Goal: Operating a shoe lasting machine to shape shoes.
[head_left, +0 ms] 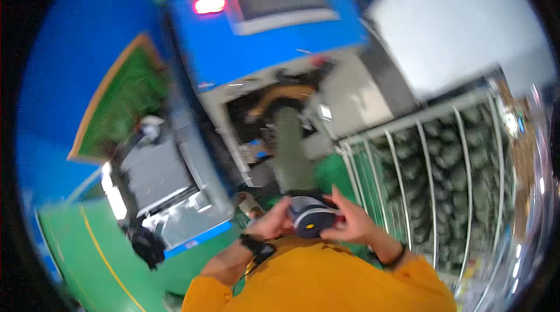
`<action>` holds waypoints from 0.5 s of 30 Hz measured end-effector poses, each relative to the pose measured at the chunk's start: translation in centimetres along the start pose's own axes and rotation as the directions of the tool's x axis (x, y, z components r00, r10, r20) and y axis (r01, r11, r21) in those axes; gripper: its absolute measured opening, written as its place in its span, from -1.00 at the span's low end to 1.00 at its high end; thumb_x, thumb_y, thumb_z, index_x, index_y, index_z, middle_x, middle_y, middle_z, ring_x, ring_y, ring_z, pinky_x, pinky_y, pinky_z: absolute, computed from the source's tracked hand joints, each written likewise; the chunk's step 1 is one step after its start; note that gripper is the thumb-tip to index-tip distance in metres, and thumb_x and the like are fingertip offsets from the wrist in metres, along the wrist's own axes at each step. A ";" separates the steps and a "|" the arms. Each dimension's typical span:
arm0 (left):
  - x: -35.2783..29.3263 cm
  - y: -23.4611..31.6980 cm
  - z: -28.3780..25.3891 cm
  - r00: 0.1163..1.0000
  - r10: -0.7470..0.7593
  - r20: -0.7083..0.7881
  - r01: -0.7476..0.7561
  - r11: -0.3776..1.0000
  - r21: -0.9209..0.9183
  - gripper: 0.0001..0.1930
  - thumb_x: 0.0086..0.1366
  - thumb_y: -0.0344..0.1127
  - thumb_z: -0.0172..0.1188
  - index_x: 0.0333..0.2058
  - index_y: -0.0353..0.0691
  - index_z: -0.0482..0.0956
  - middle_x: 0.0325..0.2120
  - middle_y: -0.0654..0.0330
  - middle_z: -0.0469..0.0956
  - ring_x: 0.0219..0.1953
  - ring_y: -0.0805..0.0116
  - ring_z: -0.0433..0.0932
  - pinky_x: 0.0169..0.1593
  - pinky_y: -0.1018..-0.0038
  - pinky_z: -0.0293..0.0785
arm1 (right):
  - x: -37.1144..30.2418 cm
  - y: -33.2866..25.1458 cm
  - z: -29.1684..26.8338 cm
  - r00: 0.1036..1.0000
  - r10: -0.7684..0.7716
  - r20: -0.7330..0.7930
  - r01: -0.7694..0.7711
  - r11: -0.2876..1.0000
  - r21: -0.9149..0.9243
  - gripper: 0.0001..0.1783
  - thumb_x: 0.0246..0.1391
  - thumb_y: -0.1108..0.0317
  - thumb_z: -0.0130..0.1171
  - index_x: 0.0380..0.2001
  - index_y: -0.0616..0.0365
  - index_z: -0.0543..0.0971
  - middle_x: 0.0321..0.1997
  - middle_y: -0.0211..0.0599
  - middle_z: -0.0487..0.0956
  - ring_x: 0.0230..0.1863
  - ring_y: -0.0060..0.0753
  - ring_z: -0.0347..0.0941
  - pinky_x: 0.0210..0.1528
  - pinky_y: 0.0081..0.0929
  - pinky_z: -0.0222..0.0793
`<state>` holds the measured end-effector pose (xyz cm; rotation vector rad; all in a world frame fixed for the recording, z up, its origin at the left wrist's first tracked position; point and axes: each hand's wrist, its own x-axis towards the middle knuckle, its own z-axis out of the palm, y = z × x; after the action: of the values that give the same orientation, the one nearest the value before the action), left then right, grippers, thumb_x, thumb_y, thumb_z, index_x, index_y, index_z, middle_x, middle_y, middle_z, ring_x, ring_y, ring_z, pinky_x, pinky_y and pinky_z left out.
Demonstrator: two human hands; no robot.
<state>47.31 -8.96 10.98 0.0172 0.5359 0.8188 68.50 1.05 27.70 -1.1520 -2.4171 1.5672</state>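
Observation:
Close to my body, I hold a dark rounded piece (309,221) with a pale grey band and a small yellow mark, one hand on each side. My left hand (274,223) closes on its left side, and my right hand (352,218) grips the right side with fingers and thumb. Just beyond it, a long olive-green tube-like thing (290,149) reaches back toward the machine opening. Its near end meets the dark piece or lies behind it; blur keeps me from telling which.
A blue machine (268,49) with a dark panel and a glowing red lamp (209,4) stands ahead. On the right, a white-barred rack (434,189) holds many dark green bundles (449,183). Left are a grey-topped bench (154,166) and green floor (76,248) with a yellow line.

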 end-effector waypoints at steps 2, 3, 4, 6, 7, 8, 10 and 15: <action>-0.9 -1.0 -1.3 0.985 0.132 -0.112 -0.115 0.982 0.149 -0.45 0.48 0.09 -0.09 0.06 -0.31 0.53 -0.10 0.08 0.67 0.00 0.24 0.62 0.11 0.30 0.51 | 4.7 2.7 1.0 0.941 0.257 -0.221 -0.144 0.894 0.425 0.21 0.13 0.07 0.38 0.51 0.23 -0.25 0.48 0.28 0.13 0.43 0.17 0.22 0.39 -0.15 0.26; -2.6 0.2 1.3 0.969 0.184 -0.164 -0.104 0.910 0.402 -0.50 0.45 0.03 -0.02 -0.01 -0.34 0.59 -0.12 0.09 0.67 0.00 0.31 0.58 0.13 0.36 0.45 | 8.1 8.9 2.5 0.909 0.144 -0.391 -0.134 0.990 0.053 0.17 0.15 0.07 0.36 0.51 0.24 -0.20 0.48 0.30 0.13 0.42 0.13 0.24 0.41 -0.12 0.21; -2.8 -1.1 -2.8 0.965 0.192 -0.177 -0.032 0.759 0.650 -0.54 0.42 -0.01 0.04 -0.09 -0.36 0.61 -0.17 0.11 0.65 -0.09 0.31 0.55 0.06 0.35 0.44 | 11.3 9.4 2.9 0.939 0.077 -0.334 -0.040 0.992 0.117 0.10 0.15 0.13 0.36 0.51 0.22 -0.12 0.45 0.21 0.23 0.39 0.05 0.29 0.41 -0.14 0.21; -3.0 -0.3 -0.1 0.883 0.322 -0.341 0.078 0.617 0.783 -0.54 0.37 0.00 0.08 -0.13 -0.37 0.60 -0.24 0.15 0.63 -0.20 0.28 0.49 -0.05 0.30 0.42 | 14.6 4.5 3.6 0.974 0.226 -0.031 -0.055 0.365 0.929 0.14 0.03 0.34 0.43 0.51 0.21 -0.08 0.33 0.03 0.41 0.27 -0.19 0.37 0.32 -0.28 0.26; -3.1 -0.7 -1.1 0.847 0.392 -0.359 0.072 0.585 0.808 -0.53 0.36 0.01 0.10 -0.11 -0.37 0.59 -0.24 0.15 0.63 -0.22 0.27 0.48 -0.07 0.28 0.42 | 16.4 5.5 5.6 0.992 0.039 -0.121 0.116 0.111 0.987 0.17 -0.01 0.40 0.44 0.52 0.20 -0.09 0.29 -0.03 0.46 0.23 -0.27 0.39 0.29 -0.33 0.27; -3.8 -0.7 -2.1 0.822 0.409 -0.397 0.133 0.540 0.831 -0.51 0.35 0.02 0.11 -0.07 -0.37 0.57 -0.26 0.16 0.62 -0.22 0.28 0.47 -0.07 0.30 0.41 | 16.6 4.5 5.8 0.982 0.148 -0.120 0.102 0.123 0.987 0.18 -0.01 0.44 0.43 0.53 0.17 -0.11 0.28 -0.09 0.46 0.22 -0.31 0.39 0.29 -0.36 0.27; -5.0 -0.4 -0.8 0.788 0.425 -0.445 0.171 0.545 0.821 -0.50 0.37 0.03 0.12 -0.05 -0.38 0.53 -0.30 0.19 0.57 -0.23 0.29 0.45 -0.11 0.33 0.40 | 15.1 4.4 5.1 0.962 0.263 -0.079 0.060 0.077 0.995 0.14 0.00 0.46 0.41 0.54 0.11 -0.07 0.34 -0.24 0.41 0.23 -0.41 0.35 0.29 -0.42 0.25; -6.4 -1.0 0.3 0.748 0.527 -0.403 0.326 0.238 0.915 -0.39 0.40 0.18 0.06 -0.04 -0.40 0.49 -0.31 0.16 0.54 -0.25 0.31 0.44 -0.13 0.37 0.40 | 2.7 13.9 -3.2 0.986 -0.050 -0.158 0.154 0.623 0.767 0.11 -0.08 0.31 0.47 0.50 0.07 0.10 0.27 -0.17 0.50 0.22 -0.34 0.43 0.27 -0.40 0.32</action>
<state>44.58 -14.02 13.87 1.0361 1.7629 0.4488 75.59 8.09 17.17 -0.8470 -1.3653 2.0811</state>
